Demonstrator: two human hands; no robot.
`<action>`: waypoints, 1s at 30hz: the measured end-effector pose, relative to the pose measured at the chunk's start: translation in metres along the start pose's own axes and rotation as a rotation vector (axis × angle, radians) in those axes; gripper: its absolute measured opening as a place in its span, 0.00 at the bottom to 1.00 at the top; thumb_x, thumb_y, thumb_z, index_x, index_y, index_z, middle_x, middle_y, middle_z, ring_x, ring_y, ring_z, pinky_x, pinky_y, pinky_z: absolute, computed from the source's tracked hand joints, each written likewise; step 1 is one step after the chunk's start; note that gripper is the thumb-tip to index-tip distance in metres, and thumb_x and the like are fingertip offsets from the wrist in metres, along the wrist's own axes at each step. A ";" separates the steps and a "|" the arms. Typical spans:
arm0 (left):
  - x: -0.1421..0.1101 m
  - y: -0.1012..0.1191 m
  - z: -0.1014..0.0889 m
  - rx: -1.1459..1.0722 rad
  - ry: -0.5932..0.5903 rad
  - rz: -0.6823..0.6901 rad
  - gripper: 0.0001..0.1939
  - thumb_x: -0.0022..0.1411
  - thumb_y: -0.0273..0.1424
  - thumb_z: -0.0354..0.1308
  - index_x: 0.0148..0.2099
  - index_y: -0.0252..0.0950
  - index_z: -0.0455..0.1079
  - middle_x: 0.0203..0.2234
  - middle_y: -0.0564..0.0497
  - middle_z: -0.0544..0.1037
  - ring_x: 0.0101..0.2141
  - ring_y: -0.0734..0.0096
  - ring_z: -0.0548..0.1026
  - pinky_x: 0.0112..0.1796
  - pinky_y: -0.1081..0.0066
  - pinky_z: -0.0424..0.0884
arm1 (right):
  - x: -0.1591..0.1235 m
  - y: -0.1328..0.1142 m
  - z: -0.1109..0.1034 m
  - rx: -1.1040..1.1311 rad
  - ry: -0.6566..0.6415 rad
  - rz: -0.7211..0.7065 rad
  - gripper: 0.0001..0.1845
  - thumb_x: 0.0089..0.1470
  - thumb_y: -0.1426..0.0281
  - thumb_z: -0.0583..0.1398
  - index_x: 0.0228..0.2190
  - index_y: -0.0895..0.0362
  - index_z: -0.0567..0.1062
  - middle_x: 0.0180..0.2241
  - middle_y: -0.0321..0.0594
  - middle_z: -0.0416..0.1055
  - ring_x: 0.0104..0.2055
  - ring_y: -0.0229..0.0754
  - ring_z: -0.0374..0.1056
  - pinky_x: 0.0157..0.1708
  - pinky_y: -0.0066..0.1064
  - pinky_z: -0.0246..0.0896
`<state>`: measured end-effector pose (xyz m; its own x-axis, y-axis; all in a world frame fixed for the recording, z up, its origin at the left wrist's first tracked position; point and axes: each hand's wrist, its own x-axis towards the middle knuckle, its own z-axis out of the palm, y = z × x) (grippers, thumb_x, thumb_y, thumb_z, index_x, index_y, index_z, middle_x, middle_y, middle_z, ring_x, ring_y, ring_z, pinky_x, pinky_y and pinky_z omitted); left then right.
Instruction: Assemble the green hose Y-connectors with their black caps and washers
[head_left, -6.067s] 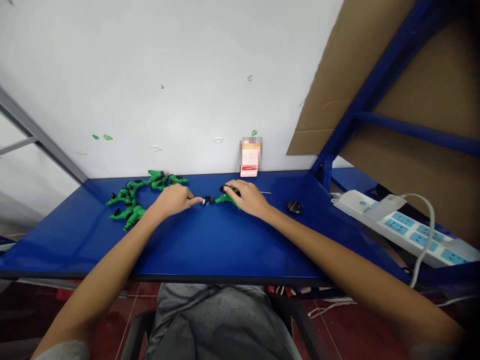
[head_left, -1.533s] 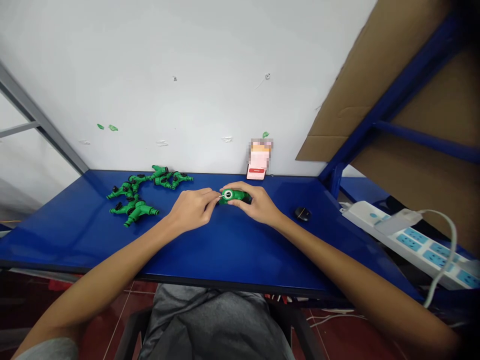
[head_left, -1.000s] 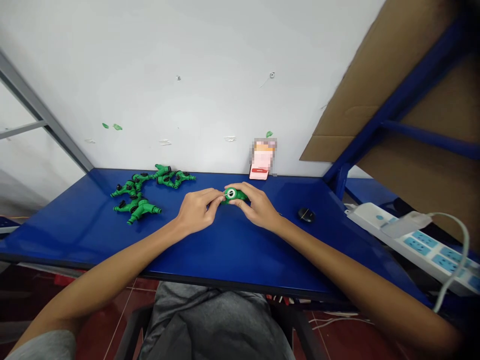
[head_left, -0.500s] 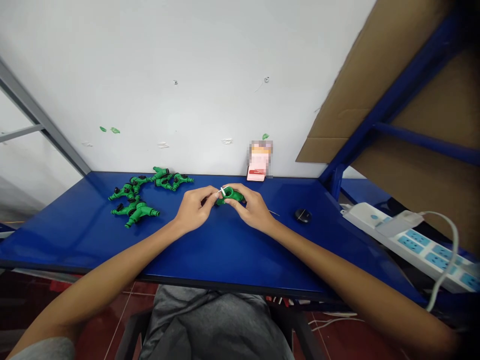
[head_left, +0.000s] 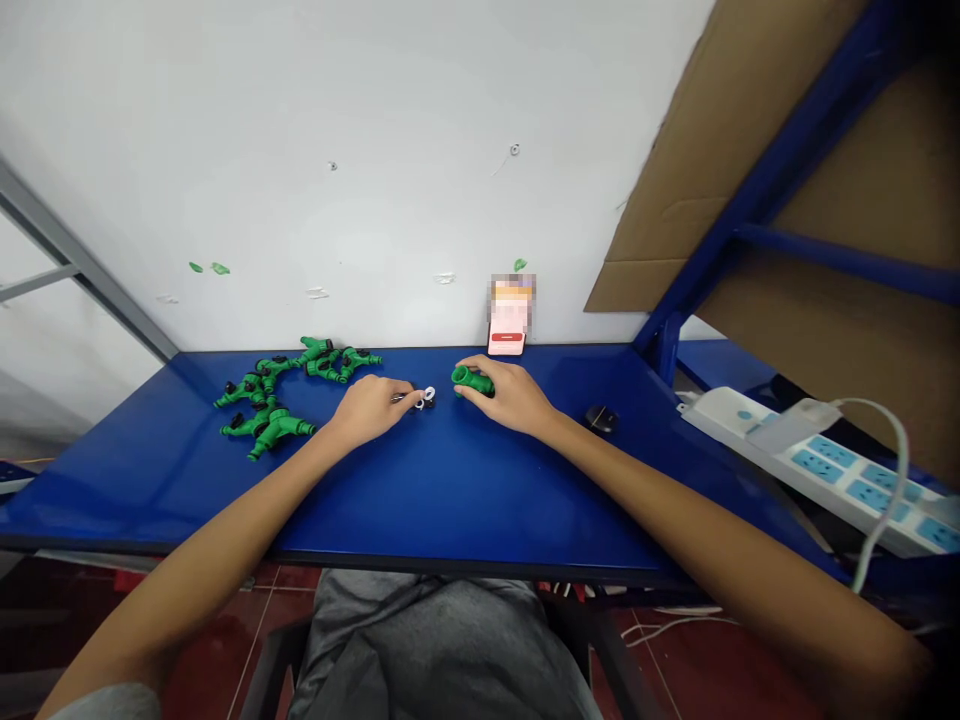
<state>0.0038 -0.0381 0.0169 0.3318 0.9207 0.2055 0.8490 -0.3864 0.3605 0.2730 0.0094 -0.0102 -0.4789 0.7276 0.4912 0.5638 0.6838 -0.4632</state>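
Two hands (head_left: 367,410) (head_left: 502,395), one held green hose connector (head_left: 472,380), one power strip (head_left: 817,466).

Left hand (head_left: 367,408) and right hand (head_left: 501,392) have parted — green hose connector (head_left: 471,379) in the right, white ring (head_left: 428,394) by the left.

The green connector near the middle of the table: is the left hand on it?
No, the right hand is on the green connector, while the left hand is at a small white ring.

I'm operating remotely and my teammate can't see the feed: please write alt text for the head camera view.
A person's right hand holds a green plastic hose fitting on a blue table, while the left hand has its fingertips at a small white ring. More green fittings lie heaped further left.
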 end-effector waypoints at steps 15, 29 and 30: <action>0.002 -0.013 0.004 -0.080 0.084 0.141 0.17 0.79 0.35 0.44 0.54 0.39 0.74 0.34 0.48 0.82 0.33 0.62 0.79 0.36 0.68 0.67 | -0.002 -0.007 -0.003 -0.074 -0.031 -0.011 0.15 0.66 0.60 0.62 0.51 0.49 0.75 0.46 0.40 0.83 0.40 0.49 0.78 0.39 0.41 0.69; 0.008 -0.004 0.030 0.071 0.039 0.292 0.14 0.76 0.40 0.56 0.55 0.40 0.76 0.41 0.48 0.74 0.36 0.66 0.77 0.37 0.69 0.71 | -0.001 -0.002 0.007 -0.023 -0.052 0.046 0.14 0.62 0.62 0.63 0.49 0.50 0.73 0.43 0.40 0.81 0.39 0.48 0.76 0.38 0.38 0.65; 0.008 -0.005 0.026 0.024 0.053 0.307 0.14 0.76 0.41 0.57 0.53 0.39 0.76 0.39 0.49 0.74 0.35 0.67 0.76 0.38 0.69 0.71 | -0.002 -0.002 0.007 -0.026 -0.056 0.047 0.14 0.62 0.62 0.63 0.49 0.50 0.73 0.43 0.40 0.81 0.39 0.48 0.76 0.38 0.38 0.65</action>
<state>0.0125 -0.0274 -0.0071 0.5529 0.7566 0.3492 0.7219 -0.6442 0.2527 0.2679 0.0071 -0.0148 -0.4882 0.7611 0.4271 0.6035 0.6479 -0.4647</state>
